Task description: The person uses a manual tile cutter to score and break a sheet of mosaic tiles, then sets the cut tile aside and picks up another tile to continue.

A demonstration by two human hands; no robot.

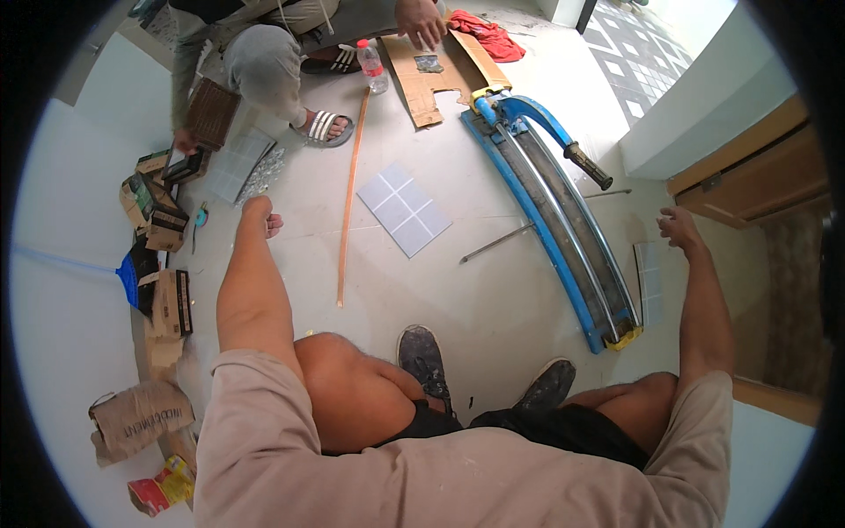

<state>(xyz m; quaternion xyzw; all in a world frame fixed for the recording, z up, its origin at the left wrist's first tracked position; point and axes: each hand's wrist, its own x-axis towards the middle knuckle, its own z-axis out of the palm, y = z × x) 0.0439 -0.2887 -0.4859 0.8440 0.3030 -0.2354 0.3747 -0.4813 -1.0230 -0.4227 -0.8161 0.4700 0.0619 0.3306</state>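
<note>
Hanging over the floor (396, 290) at the end of an outstretched forearm: the left hand (261, 217), fingers curled inward, perhaps a loose fist, though too small in view to tell whether empty or gripping. Across on the other side, the right hand (679, 227), loosely open with fingers part bent, near the wooden panel (753, 167).

Nearest to the left hand, just past the knuckles, a stack of grey tiles (236, 165), with a scatter of clear chips (263, 176) along the right edge; to the left, a teal-headed tool (202, 216). Nearest to the right hand, a narrow grey tile (649, 282) lying beside the tile cutter (563, 224). Between both hands, that same long blue cutter (two bright rails, plus a curved arm ending in a black grip), with a thin metal rod (497, 244) jutting out leftward.

Midway between left hand and cutter, flat and set askew, a grey tile crossed by white lines (405, 209); just left, a long orange-brown strip (349, 211).

Farther ahead, an upright clear bottle (371, 70) with red cap; cardboard (409, 79) bearing a small dark piece (429, 63); above that, a co-worker's hand (420, 22); alongside, a red cloth (487, 37). Along the left wall, torn boxes (165, 231).
</note>
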